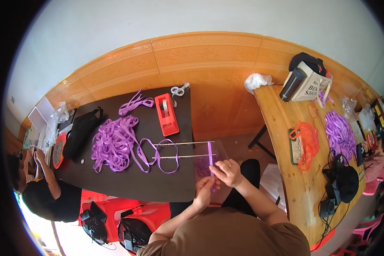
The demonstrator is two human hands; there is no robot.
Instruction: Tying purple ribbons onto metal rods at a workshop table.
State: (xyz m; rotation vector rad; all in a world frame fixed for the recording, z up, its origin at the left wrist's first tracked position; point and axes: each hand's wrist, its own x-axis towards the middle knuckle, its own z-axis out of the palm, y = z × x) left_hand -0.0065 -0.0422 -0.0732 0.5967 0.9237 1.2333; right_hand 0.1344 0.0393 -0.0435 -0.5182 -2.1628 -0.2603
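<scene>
A flat purple ribbon (210,154) runs from two thin rods (187,157) down toward my body. The rods jut out past the right edge of the dark table (158,183). My left hand (204,190) is closed on the ribbon's lower part, nearest to me. Just above it, to the right, my right hand (228,171) pinches the same strip between fingers and thumb. On the table a loose loop of ribbon (171,172) lies around the rods and leads back to a tangled purple ribbon pile (114,143).
A red tape dispenser (167,116) and scissors (179,89) lie toward the table's far edge. Left of the pile is a black bag (83,133). The wooden table (281,128) at right bears an orange plastic bag (308,145) and more purple ribbon (340,135). A person (51,192) works at far left.
</scene>
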